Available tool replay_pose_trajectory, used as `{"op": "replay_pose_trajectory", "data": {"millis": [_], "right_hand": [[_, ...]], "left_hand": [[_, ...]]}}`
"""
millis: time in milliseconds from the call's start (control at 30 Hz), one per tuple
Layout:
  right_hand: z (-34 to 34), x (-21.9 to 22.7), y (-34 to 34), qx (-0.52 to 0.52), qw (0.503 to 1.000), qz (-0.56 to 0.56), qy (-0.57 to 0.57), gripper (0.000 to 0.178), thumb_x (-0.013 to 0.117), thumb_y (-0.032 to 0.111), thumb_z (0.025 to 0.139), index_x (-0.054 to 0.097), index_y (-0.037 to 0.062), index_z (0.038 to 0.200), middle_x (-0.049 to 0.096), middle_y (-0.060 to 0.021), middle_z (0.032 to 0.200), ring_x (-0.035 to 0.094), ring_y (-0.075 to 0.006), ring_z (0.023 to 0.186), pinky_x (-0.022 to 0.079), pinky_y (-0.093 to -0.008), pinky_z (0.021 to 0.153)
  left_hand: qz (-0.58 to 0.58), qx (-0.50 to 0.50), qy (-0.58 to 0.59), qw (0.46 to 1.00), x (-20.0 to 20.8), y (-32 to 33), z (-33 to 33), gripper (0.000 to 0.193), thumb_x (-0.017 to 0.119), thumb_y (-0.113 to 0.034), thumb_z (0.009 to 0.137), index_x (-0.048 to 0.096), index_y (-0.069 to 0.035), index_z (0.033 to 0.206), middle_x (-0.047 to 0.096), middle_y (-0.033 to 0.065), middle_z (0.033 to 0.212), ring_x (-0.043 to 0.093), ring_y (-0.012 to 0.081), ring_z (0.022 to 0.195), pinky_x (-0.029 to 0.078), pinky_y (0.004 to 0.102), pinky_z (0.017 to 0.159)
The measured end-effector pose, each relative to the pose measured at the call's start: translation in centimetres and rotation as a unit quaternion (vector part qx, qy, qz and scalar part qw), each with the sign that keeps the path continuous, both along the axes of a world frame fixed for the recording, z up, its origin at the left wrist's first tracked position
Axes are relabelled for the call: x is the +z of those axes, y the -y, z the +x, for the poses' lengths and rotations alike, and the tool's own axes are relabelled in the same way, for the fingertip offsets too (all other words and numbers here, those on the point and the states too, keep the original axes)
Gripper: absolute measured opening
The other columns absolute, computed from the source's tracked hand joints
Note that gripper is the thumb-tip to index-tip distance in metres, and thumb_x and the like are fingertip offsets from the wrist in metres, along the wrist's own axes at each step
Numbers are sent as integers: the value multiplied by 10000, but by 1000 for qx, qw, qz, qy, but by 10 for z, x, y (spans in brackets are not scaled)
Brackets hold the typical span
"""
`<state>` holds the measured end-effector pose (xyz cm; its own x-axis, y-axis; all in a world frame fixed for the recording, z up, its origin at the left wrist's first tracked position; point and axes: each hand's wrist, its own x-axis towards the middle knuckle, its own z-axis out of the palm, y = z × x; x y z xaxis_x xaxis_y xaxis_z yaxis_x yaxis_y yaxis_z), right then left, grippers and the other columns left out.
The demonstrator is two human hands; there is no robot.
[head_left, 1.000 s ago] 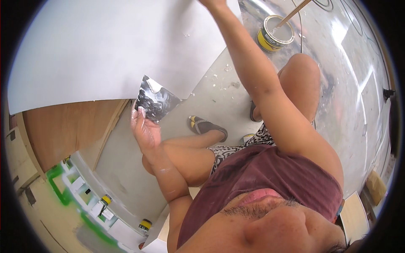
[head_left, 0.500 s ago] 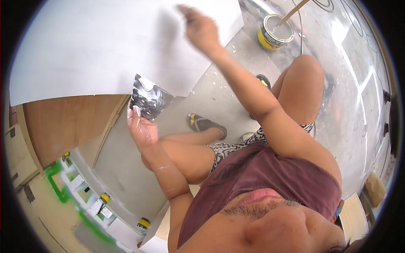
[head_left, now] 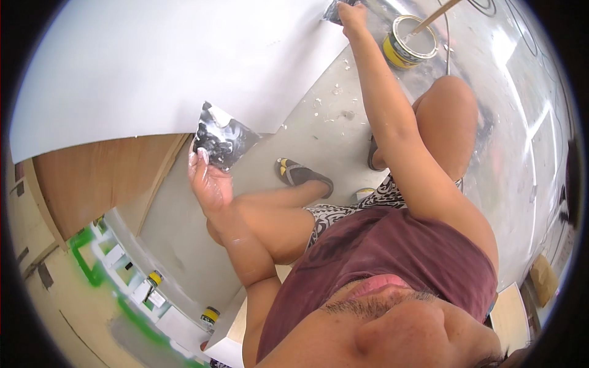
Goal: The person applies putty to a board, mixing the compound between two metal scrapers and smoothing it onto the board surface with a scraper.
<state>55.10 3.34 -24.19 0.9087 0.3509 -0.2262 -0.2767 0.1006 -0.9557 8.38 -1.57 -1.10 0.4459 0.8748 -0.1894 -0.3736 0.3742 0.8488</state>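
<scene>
My left hand [head_left: 211, 187], smeared with white paste, grips a black putty spreader [head_left: 222, 142] by its lower edge. White putty streaks the blade, which is tilted up beside the near edge of a large white panel [head_left: 178, 61]. At the panel's right edge, far from my body, my right hand [head_left: 354, 19] is closed on a second dark putty spreader [head_left: 333, 12]. That blade lies against the panel or very near it; its far part is cut off by the picture's top.
Right of my right hand stands a yellow-and-black can [head_left: 399, 59] with pale paste and a wooden stick [head_left: 434, 17]. White flecks dot the grey floor [head_left: 331, 122]. Brown wooden boards [head_left: 104, 184] stand below the panel, and small cans [head_left: 210, 316] sit at lower left.
My right hand has swept right across the panel to its edge, and its spreader now shows. My left hand and its spreader have barely shifted.
</scene>
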Motion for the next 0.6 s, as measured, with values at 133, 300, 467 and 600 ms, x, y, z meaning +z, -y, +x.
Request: {"op": "replay_pose_trajectory", "data": {"millis": [133,300,467,600], "right_hand": [[-67,72,-23,-24,983,-22,182,372,560,113,834,635,-3,1179,705,-233,973,711,-318,853,546,-404,748],[-156,175,-25,-45,913,-88,396,351,564,112,880,629,41,1217,700,-238,1017,690,-360,967,551,-426,831],[-239,198,-5,83,854,-155,489,370,596,68,810,626,124,1175,700,-116,944,684,-301,768,557,-427,657],[-256,170,26,226,860,-111,444,403,574,80,852,654,195,1231,723,-91,1003,694,-344,878,571,-425,748]], "left_hand": [[-19,22,-17,999,2,2,-8,270,529,-46,975,544,-7,1242,645,75,1180,623,165,1071,504,360,955],[-6,22,14,1000,-7,1,-16,272,524,-50,977,537,-2,1244,637,92,1203,623,176,1086,512,359,947],[-23,40,15,999,-17,-3,-21,263,522,-60,981,541,-3,1237,640,93,1194,625,177,1084,514,354,943],[-16,43,16,999,-15,0,-18,220,533,-73,981,570,-11,1189,646,87,1184,628,180,1068,514,352,930]]}}
